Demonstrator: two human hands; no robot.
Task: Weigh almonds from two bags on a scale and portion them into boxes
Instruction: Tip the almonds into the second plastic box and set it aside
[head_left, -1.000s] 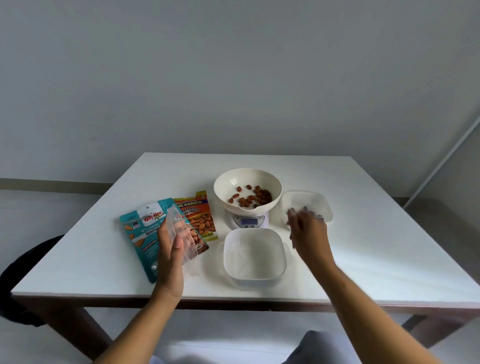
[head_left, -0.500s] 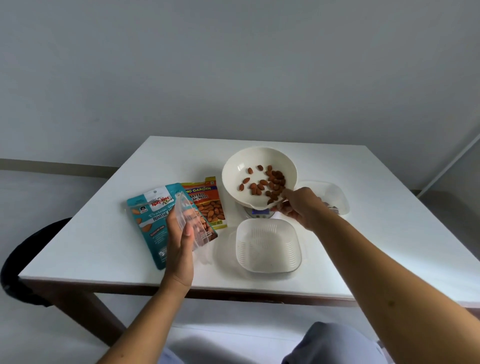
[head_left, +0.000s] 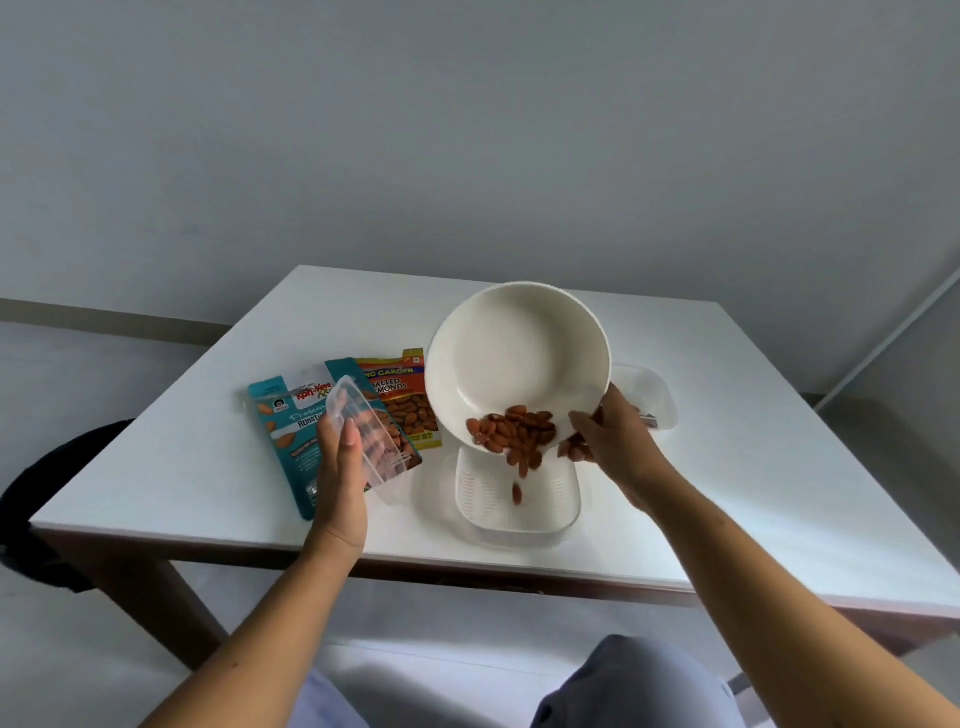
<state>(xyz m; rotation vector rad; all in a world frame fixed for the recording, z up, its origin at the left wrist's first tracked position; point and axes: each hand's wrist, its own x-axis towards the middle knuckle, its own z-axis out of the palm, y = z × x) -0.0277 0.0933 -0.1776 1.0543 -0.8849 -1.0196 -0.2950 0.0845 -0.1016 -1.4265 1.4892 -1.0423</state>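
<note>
White bowl (head_left: 519, 358) tilted in right hand (head_left: 615, 441), fingers gripping its rim; almonds (head_left: 511, 431) spilling into near box (head_left: 519, 499). Left hand (head_left: 340, 467) fingers clasp clear lid (head_left: 371, 436).

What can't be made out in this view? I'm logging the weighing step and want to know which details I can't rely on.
- Scale: hidden in the head view behind the tilted bowl, so no reading.
- Far box: partly hidden by the right hand; contents unclear.
- Almonds: clumped and falling into the near box; uncountable.
- Teal bag: print partly covered by the clear lid and left hand.
</note>
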